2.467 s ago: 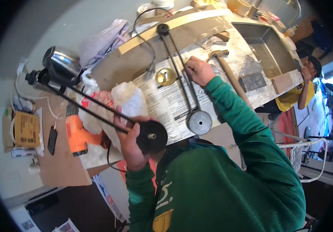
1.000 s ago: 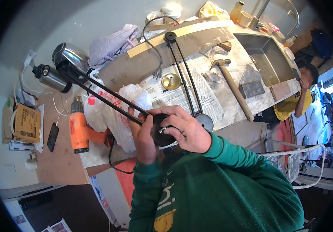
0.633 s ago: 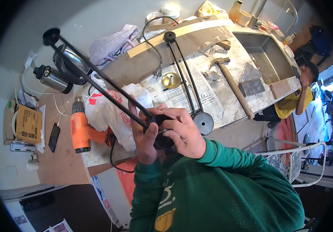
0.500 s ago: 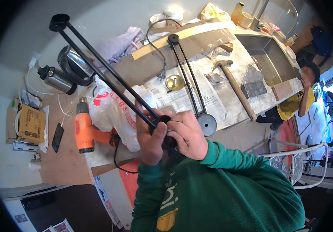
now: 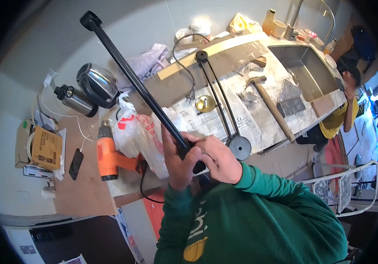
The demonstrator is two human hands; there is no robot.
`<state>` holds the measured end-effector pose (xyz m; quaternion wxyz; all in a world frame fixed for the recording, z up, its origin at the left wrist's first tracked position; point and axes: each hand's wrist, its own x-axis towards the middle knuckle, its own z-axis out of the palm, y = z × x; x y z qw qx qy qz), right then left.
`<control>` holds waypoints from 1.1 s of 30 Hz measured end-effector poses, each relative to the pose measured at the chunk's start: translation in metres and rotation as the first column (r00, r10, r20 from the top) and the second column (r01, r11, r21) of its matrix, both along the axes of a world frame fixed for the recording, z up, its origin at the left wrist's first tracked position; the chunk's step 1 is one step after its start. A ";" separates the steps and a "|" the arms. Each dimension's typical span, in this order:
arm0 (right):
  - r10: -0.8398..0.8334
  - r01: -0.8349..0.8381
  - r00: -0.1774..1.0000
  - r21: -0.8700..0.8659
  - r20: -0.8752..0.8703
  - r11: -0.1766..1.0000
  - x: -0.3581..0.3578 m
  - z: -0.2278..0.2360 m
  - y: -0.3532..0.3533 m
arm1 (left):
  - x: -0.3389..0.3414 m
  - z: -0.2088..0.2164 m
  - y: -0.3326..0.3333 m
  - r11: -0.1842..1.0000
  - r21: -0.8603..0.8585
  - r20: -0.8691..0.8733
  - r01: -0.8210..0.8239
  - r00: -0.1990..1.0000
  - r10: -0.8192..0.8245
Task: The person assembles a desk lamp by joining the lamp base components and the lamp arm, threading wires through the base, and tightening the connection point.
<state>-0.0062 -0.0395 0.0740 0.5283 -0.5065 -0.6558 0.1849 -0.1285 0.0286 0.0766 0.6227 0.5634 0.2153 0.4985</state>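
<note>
A long black twin-rod arm (image 5: pixel 140 90) slants up and to the left from my hands, with a round cup-like fitting (image 5: pixel 90 21) at its far end. My left hand (image 5: pixel 178 165) is wrapped round its near end from the left. From the right, the fingers of my right hand (image 5: pixel 219 160) close on the same end, hiding the joint there. A similar black twin-rod arm (image 5: pixel 216 90) lies on the counter just beyond my right hand, its grey round disc (image 5: pixel 240 148) nearest me. Beside it sits a small brass-coloured dish (image 5: pixel 205 104).
A hammer (image 5: pixel 271 105) and dark tile pieces (image 5: pixel 291 104) lie right, before the sink (image 5: pixel 303 72). An orange heat gun (image 5: pixel 107 156), plastic bag (image 5: pixel 134 132), kettle (image 5: pixel 96 83), flask (image 5: pixel 78 102), phone (image 5: pixel 76 164) and cardboard box (image 5: pixel 45 147) are left. A person in yellow (image 5: pixel 333 123) is far right.
The held arm has been turned about its length, so its two rods now line up almost as one. The whole view has shifted slightly. Both hands keep their hold on the near end.
</note>
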 end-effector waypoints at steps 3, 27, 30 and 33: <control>0.002 0.000 0.999 -0.030 0.055 1.000 -0.001 0.007 -0.001 | -0.006 0.007 0.000 0.999 0.045 -0.096 -0.003 0.995 0.007; 0.157 -0.280 0.915 -0.305 -0.370 0.910 0.021 0.008 0.018 | -0.004 0.002 0.017 0.997 -0.046 -0.016 0.054 0.998 -0.055; 0.207 -0.465 0.825 -0.423 -0.525 0.778 0.031 0.008 0.018 | -0.004 -0.002 0.022 0.997 -0.063 0.025 0.053 0.998 -0.051; 0.164 -0.508 0.770 -0.438 -0.617 0.742 0.032 0.008 0.020 | -0.003 -0.003 0.024 0.994 -0.090 0.054 0.062 0.997 -0.058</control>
